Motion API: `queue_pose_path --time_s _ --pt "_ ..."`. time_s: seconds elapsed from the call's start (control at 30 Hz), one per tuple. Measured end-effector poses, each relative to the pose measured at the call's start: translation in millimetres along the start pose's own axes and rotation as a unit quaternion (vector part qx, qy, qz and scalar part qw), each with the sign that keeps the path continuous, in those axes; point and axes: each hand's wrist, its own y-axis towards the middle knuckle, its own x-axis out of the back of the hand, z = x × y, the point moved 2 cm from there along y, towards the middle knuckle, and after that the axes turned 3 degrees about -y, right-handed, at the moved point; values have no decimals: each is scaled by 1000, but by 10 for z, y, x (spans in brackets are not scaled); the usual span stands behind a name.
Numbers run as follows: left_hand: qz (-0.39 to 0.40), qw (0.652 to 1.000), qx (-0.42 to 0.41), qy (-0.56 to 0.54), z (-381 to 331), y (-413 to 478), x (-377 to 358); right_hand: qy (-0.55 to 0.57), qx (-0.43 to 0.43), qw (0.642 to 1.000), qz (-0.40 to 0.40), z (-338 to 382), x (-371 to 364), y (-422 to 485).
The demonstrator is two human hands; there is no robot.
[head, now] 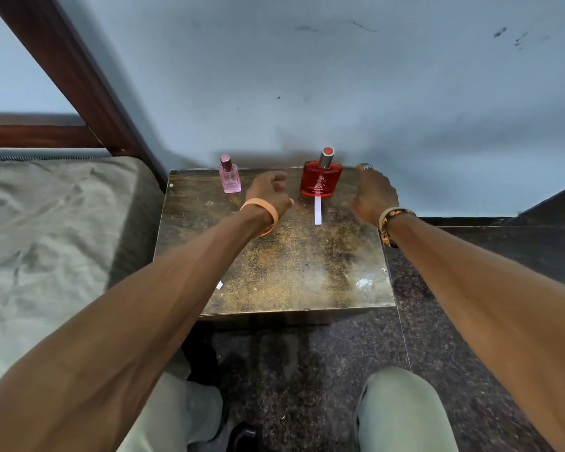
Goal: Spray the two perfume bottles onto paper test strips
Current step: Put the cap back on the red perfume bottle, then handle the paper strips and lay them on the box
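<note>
A small pink perfume bottle point(230, 176) and a larger red perfume bottle point(321, 176) stand upright at the far edge of a worn brown table point(294, 262). A white paper strip point(317, 211) lies flat just in front of the red bottle. My left hand point(269, 192) hovers between the two bottles with fingers loosely curled, holding nothing I can see. My right hand point(372, 195) is just right of the red bottle, fingers apart, not touching it. A bit of white paper point(219, 285) peeks out beside my left forearm.
A bed with a grey-green sheet point(53, 230) and dark wooden frame point(79, 79) stands to the left of the table. A pale wall point(340, 93) rises right behind the bottles. Dark speckled floor point(307, 370) lies below, with my knees at the bottom.
</note>
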Motion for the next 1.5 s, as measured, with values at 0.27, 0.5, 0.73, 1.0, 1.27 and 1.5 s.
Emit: queue_pose_path --time_s 0.27,0.5,0.73,1.0,1.27,1.5 --pt "17 998 -26 49 -75 -663 233 25 -15 1000 -10 -6 369 -578" --pt "8 997 -59 50 -383 -1381 571 44 71 996 -11 371 770 -1293" --pt "-41 995 -93 20 -523 -1970 1015 160 172 971 32 944 952 -1963" --pt "-130 990 -62 1 -38 -2203 1604 195 232 949 88 1621 671 -2343" --pt "-172 985 22 13 675 -2107 1800 146 244 943 173 1899 -126 -2323" --pt "-178 978 92 56 1197 -1807 1786 70 224 956 176 1983 -871 -1993"
